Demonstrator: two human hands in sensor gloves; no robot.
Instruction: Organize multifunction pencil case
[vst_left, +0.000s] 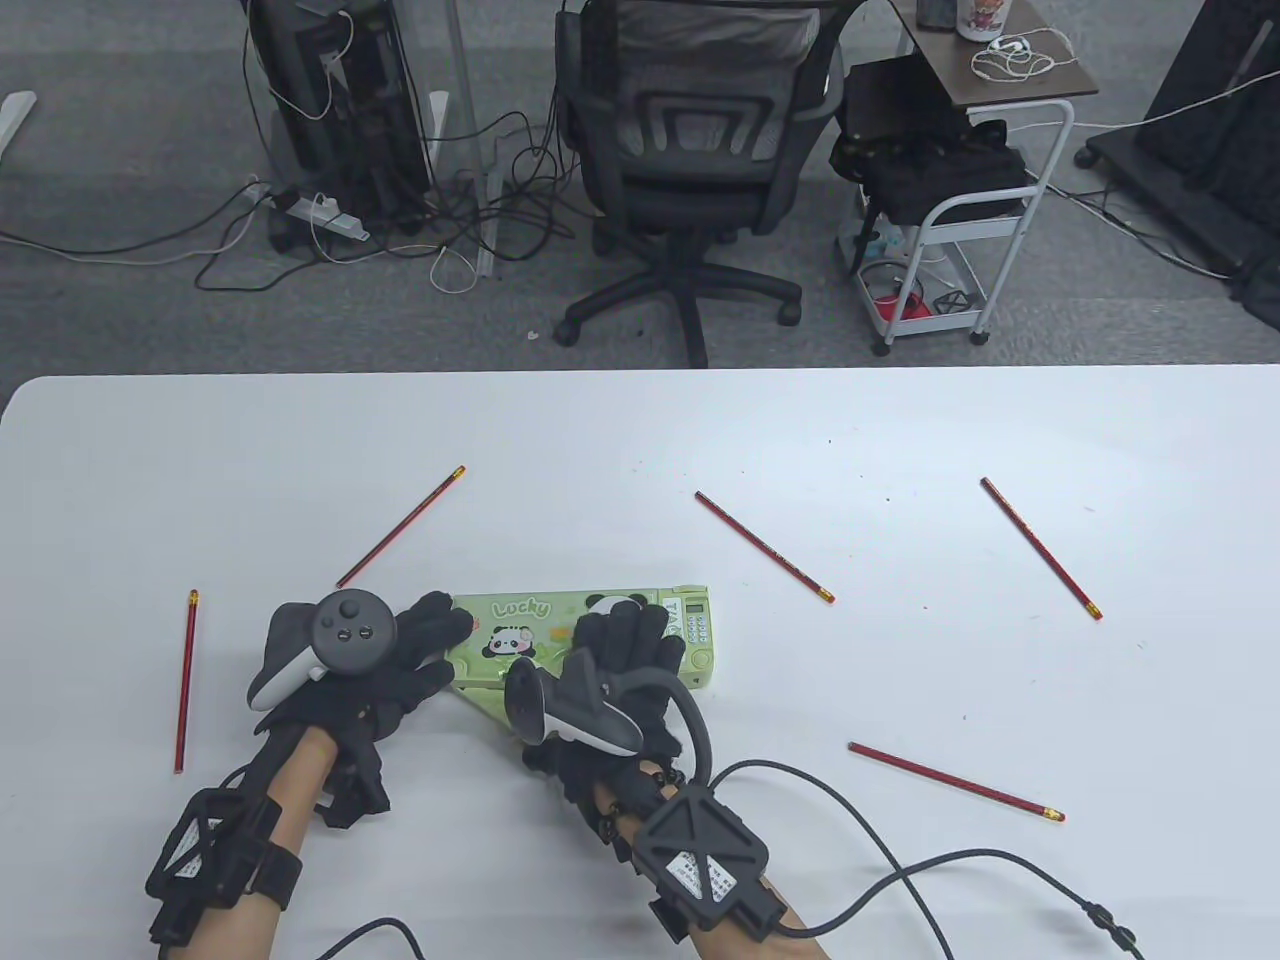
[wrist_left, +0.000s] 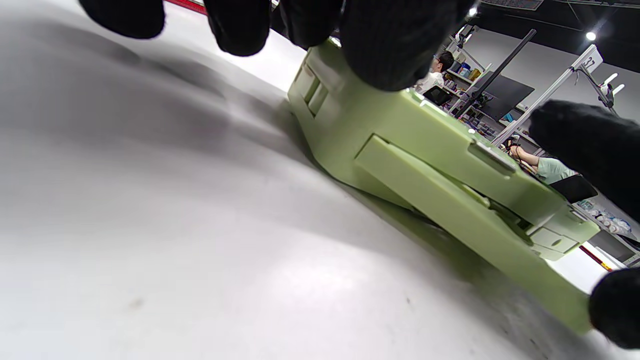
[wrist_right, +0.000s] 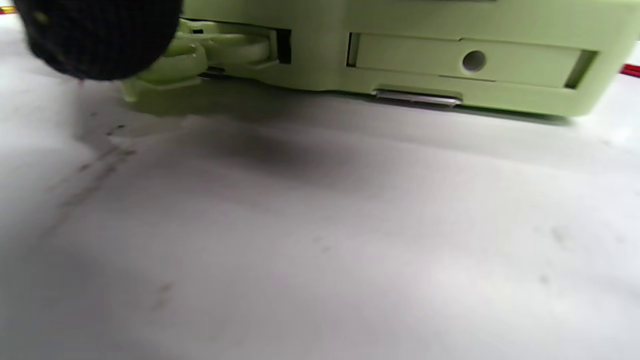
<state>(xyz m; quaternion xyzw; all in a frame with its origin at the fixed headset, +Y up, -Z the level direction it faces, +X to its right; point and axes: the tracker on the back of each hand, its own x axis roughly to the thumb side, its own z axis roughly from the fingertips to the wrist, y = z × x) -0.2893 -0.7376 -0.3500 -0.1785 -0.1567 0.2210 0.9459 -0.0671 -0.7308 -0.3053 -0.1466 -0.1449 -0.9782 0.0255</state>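
A light green pencil case (vst_left: 545, 640) with panda pictures lies flat on the white table (vst_left: 640, 440) at the front centre. My left hand (vst_left: 445, 652) grips its left end, fingers over the lid and thumb at the near side. A side flap (wrist_left: 465, 220) stands swung out from the case's near edge. My right hand (vst_left: 625, 635) lies with straight fingers on the lid's right half. Its thumb tip (wrist_right: 100, 37) touches a popped-out part at the case's near side. Several red pencils lie loose, one (vst_left: 400, 527) behind the case and one (vst_left: 765, 546) to the right.
More red pencils lie at the far left (vst_left: 186, 682), far right (vst_left: 1040, 547) and front right (vst_left: 955, 782). A black cable (vst_left: 900, 870) runs from my right wrist across the table's front. An office chair (vst_left: 690, 150) and a cart (vst_left: 950, 200) stand beyond the table.
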